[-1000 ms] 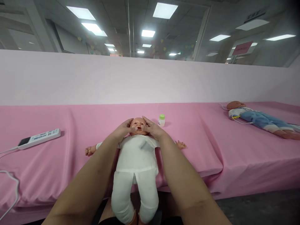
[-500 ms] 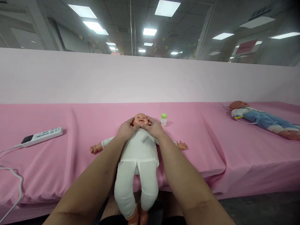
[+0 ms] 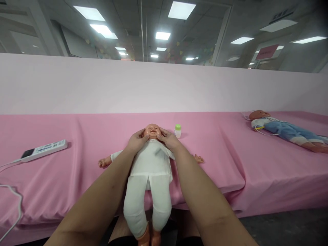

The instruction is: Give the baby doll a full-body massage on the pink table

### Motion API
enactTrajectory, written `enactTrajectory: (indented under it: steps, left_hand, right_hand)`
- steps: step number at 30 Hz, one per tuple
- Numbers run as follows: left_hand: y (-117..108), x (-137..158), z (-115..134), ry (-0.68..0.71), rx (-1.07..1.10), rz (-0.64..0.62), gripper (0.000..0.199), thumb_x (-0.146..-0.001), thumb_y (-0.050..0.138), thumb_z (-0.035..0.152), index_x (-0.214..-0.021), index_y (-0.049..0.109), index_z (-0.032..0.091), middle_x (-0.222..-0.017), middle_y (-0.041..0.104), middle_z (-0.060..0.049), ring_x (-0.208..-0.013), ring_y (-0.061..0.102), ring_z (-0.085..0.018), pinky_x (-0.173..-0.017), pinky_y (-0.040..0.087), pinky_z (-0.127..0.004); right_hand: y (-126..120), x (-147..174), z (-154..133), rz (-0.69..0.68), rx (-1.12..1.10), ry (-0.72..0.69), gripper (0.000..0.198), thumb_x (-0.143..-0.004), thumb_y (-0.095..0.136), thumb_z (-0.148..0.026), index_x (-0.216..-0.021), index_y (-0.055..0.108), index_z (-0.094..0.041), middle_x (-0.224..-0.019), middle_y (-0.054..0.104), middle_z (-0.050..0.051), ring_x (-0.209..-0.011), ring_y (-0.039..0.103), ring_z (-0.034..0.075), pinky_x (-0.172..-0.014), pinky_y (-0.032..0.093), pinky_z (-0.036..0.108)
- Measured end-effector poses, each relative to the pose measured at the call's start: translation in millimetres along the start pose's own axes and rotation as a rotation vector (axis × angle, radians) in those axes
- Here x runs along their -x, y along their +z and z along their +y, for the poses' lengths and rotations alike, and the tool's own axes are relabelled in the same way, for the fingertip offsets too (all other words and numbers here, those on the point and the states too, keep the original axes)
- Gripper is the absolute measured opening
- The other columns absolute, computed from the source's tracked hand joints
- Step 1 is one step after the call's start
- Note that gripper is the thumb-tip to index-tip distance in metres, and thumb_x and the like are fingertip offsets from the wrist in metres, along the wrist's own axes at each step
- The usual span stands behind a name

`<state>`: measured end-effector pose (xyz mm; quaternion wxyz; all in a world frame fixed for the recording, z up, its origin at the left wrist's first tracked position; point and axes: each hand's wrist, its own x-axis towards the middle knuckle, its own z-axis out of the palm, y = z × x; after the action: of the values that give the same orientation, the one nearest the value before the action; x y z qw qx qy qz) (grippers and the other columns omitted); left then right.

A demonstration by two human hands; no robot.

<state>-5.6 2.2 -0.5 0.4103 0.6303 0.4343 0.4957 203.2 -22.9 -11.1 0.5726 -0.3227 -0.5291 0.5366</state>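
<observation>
A baby doll (image 3: 151, 160) in a white top and white trousers lies on its back before me, arms spread, its lower legs hanging over the table's near edge. My left hand (image 3: 138, 139) cups the left side of the doll's head (image 3: 152, 129), thumb by the cheek and jaw. On the other side my right hand (image 3: 167, 138) holds the head the same way. Fingers of both hands curl round behind the head, where their tips are hidden. Just beyond my right hand stands a small bottle (image 3: 177, 132) with a green cap.
A pink cloth (image 3: 205, 150) covers the table. At the left lies a white power strip (image 3: 46, 149) with its cord. Another doll (image 3: 284, 129) in blue clothes, with thin tubes on it, lies at the far right. Behind runs a white low wall (image 3: 159, 89) below glass.
My thumbs have moved apart, from meeting under the doll's chin to the two sides of its jaw. Both hands stay at the head. The view has shifted slightly.
</observation>
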Motion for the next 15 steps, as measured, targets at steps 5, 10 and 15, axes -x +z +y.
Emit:
enactTrajectory:
  steps: [5, 10, 15]
  left_hand:
    - [1.8, -3.6, -7.3, -0.058, 0.082, -0.003, 0.054, -0.09, 0.073, 0.045, -0.136, 0.067, 0.017, -0.134, 0.071, -0.017, -0.12, 0.069, -0.03, -0.106, 0.052, -0.043]
    - [5.0, -7.3, -12.5, -0.111, 0.113, 0.059, 0.045, -0.093, 0.065, 0.047, -0.125, 0.073, 0.016, -0.123, 0.076, -0.014, -0.109, 0.072, -0.027, -0.096, 0.055, -0.038]
    - [2.4, -2.1, -1.6, -0.032, -0.053, -0.005, 0.051, -0.091, 0.062, 0.061, -0.114, 0.078, 0.019, -0.108, 0.08, -0.01, -0.099, 0.073, -0.028, -0.089, 0.054, -0.036]
  right_hand:
    - [-2.1, -2.4, 3.6, 0.033, -0.077, 0.105, 0.067, -0.084, 0.082, -0.042, -0.146, 0.06, -0.029, -0.14, 0.069, 0.005, -0.122, 0.069, 0.025, -0.112, 0.051, 0.043]
    - [-0.4, -9.1, 9.3, 0.155, -0.108, 0.124, 0.052, -0.089, 0.075, -0.036, -0.139, 0.066, -0.024, -0.139, 0.07, 0.008, -0.119, 0.071, 0.024, -0.109, 0.053, 0.043]
    - [6.0, -5.8, 4.5, 0.138, 0.169, -0.03, 0.054, -0.086, 0.076, -0.052, -0.133, 0.069, -0.026, -0.139, 0.069, 0.007, -0.126, 0.066, 0.025, -0.112, 0.049, 0.043]
